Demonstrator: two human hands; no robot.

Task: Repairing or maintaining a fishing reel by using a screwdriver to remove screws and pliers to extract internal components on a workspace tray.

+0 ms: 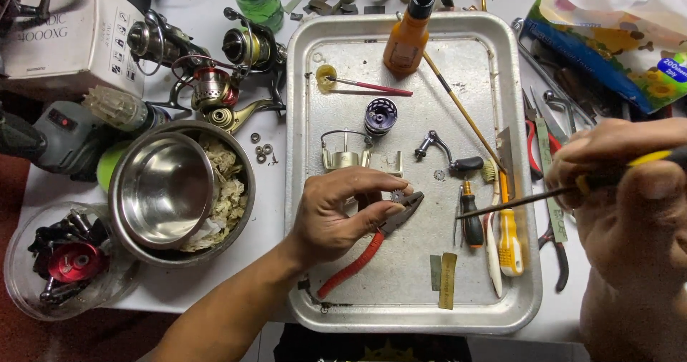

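Observation:
My left hand (340, 215) hovers over the metal tray (515, 154) and pinches a small toothed gear (398, 196) between thumb and fingertips. Right beneath it lie red-handled pliers (365, 251), their jaws close to the gear. Close to the camera at the right, my right hand (630, 190) grips a yellow-and-black screwdriver (544, 196) whose thin shaft points left over the tray. On the tray rest a purple spool (380, 115), a bail part (343, 153), a reel handle (447, 156) and an orange oil bottle (406, 36).
Left of the tray sit nested steel bowls (175, 190) with crumpled paper, several fishing reels (215, 68), a white box (68, 36) and a clear tub of reel parts (64, 262). More screwdrivers (508, 233), brushes and pliers (554, 240) lie at the tray's right. A tissue pack (615, 32) is top right.

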